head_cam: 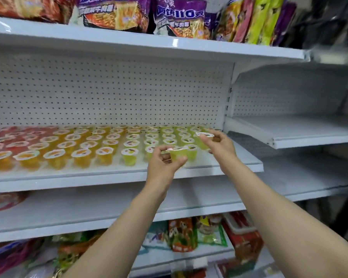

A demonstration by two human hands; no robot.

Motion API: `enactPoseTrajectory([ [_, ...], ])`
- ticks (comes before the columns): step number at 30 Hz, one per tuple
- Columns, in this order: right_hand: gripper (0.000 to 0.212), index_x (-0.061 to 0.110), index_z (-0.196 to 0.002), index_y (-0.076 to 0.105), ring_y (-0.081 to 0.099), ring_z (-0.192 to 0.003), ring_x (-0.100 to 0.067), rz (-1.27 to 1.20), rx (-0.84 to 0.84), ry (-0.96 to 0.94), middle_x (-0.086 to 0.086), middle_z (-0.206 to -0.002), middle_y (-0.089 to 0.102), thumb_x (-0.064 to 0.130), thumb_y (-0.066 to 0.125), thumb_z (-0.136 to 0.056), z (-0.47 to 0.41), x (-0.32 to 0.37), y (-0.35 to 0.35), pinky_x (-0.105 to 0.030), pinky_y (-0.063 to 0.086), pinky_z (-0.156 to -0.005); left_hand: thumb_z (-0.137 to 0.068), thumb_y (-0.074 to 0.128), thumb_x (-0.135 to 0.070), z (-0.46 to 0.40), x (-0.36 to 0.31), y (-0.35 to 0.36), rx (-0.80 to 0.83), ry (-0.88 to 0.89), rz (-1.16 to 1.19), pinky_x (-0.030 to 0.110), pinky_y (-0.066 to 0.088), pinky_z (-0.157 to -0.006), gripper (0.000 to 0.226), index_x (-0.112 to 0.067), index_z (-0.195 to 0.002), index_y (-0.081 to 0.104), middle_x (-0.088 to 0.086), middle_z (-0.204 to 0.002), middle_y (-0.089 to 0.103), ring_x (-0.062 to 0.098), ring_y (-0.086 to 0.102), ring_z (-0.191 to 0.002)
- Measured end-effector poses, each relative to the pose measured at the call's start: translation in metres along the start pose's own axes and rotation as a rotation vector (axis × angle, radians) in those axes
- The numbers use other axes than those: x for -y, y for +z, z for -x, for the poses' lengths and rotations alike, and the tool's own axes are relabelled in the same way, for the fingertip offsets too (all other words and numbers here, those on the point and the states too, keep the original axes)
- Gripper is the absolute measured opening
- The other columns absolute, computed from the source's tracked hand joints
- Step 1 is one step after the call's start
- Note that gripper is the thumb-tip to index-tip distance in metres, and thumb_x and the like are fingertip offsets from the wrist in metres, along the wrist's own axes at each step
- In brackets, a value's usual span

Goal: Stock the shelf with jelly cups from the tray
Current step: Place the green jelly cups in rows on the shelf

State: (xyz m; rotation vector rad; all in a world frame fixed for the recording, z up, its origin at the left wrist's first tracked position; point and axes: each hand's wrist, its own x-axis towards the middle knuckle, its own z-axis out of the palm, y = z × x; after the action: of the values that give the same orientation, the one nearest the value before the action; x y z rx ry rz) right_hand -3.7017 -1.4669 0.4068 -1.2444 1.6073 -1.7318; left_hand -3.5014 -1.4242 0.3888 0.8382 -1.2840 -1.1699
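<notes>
Up front — left hand pinching a green jelly cup, right hand pinching, seemingly, another cup — over the shelf.

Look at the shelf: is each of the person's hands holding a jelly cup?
Yes: the left hand grips a green jelly cup, and the right hand holds another cup above the shelf.

Shelf: your white board with pegboard back.
On it: rows of jelly cups, red at left, orange in the middle, yellow-green at right.
</notes>
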Motion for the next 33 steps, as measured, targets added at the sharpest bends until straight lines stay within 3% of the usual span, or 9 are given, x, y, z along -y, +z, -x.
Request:
enactPoseTrajectory([
  [3, 0.077, 0.022, -0.115, 0.067, 0.068, -0.103, -0.017, 0.060, -0.032, 0.040, 0.000, -0.110, 0.071, 0.062, 0.082, -0.050, -0.029, -0.023, -0.011, -0.040, 0.056, -0.092, -0.075, 0.084, -0.015, -0.025, 0.003, 0.014, 0.038, 0.022, 0.012, 0.018, 0.048, -0.074, 0.044, -0.029, -0.107, 0.058, 0.006, -0.112, 0.067, 0.020, 0.066, -0.098],
  [7, 0.045, 0.019, -0.111, 0.067, 0.071, -0.099, -0.019, 0.114, -0.010, 0.100, -0.001, -0.106, 0.074, 0.034, 0.086, -0.073, -0.057, -0.055, -0.016, -0.033, 0.056, -0.082, -0.075, 0.084, -0.011, -0.050, 0.010, 0.025, 0.070, 0.042, -0.002, 0.008, 0.046, -0.065, 0.047, -0.022, -0.113, 0.058, 0.003, -0.100, 0.067, 0.013, 0.064, -0.084],
  [12, 0.058, 0.023, -0.117, 0.064, 0.069, -0.099, -0.020, 0.183, -0.022, 0.146, -0.001, -0.111, 0.071, 0.036, 0.089, -0.067, -0.083, -0.080, -0.013, -0.044, 0.057, -0.090, -0.074, 0.084, -0.007, -0.072, 0.017, 0.031, 0.067, 0.033, -0.012, 0.007, 0.046, -0.062, 0.048, -0.023, -0.112, 0.060, -0.002, -0.095, 0.067, 0.005, 0.065, -0.075],
  [18, 0.054, 0.020, -0.119, 0.062, 0.066, -0.104, -0.020, 0.237, 0.024, 0.165, -0.001, -0.113, 0.068, 0.029, 0.088, -0.072, -0.108, -0.088, -0.011, -0.039, 0.054, -0.094, -0.078, 0.081, -0.007, -0.092, 0.017, 0.047, 0.050, 0.052, -0.037, 0.002, 0.041, -0.056, 0.045, -0.021, -0.116, 0.061, -0.006, -0.095, 0.061, -0.006, 0.062, -0.068],
  [21, 0.055, 0.021, -0.117, 0.062, 0.067, -0.102, -0.021, 0.231, 0.068, 0.201, 0.000, -0.115, 0.068, 0.033, 0.089, -0.071, -0.122, -0.095, -0.010, -0.040, 0.058, -0.087, -0.079, 0.078, 0.001, -0.100, 0.017, 0.060, 0.023, 0.066, -0.031, 0.005, 0.043, -0.054, 0.046, -0.012, -0.119, 0.060, -0.006, -0.089, 0.059, -0.010, 0.059, -0.056],
  [27, 0.057, 0.021, -0.117, 0.060, 0.069, -0.094, -0.019, 0.255, 0.170, 0.209, -0.002, -0.108, 0.070, 0.038, 0.089, -0.071, -0.136, -0.090, -0.006, -0.027, 0.055, -0.064, -0.078, 0.079, -0.001, -0.113, 0.019, 0.088, -0.011, 0.087, -0.057, 0.010, 0.046, -0.052, 0.045, -0.015, -0.117, 0.060, -0.005, -0.092, 0.059, -0.001, 0.061, -0.063],
  [31, 0.067, 0.022, -0.121, 0.057, 0.066, -0.104, -0.019, 0.354, 0.175, 0.156, 0.001, -0.114, 0.067, 0.051, 0.086, -0.068, -0.142, -0.076, -0.014, -0.030, 0.052, -0.082, -0.076, 0.081, -0.005, -0.121, 0.026, 0.102, -0.028, 0.081, -0.093, 0.022, 0.051, -0.061, 0.048, -0.021, -0.115, 0.058, 0.002, -0.098, 0.066, 0.007, 0.067, -0.071],
  [33, 0.054, 0.022, -0.112, 0.061, 0.066, -0.098, -0.017, 0.234, 0.110, 0.096, 0.000, -0.111, 0.069, 0.052, 0.082, -0.072, -0.146, -0.056, -0.024, -0.032, 0.054, -0.084, -0.074, 0.084, -0.010, -0.129, 0.028, 0.110, -0.047, 0.070, -0.119, 0.029, 0.053, -0.068, 0.051, -0.027, -0.113, 0.056, 0.008, -0.104, 0.067, 0.018, 0.070, -0.082],
])
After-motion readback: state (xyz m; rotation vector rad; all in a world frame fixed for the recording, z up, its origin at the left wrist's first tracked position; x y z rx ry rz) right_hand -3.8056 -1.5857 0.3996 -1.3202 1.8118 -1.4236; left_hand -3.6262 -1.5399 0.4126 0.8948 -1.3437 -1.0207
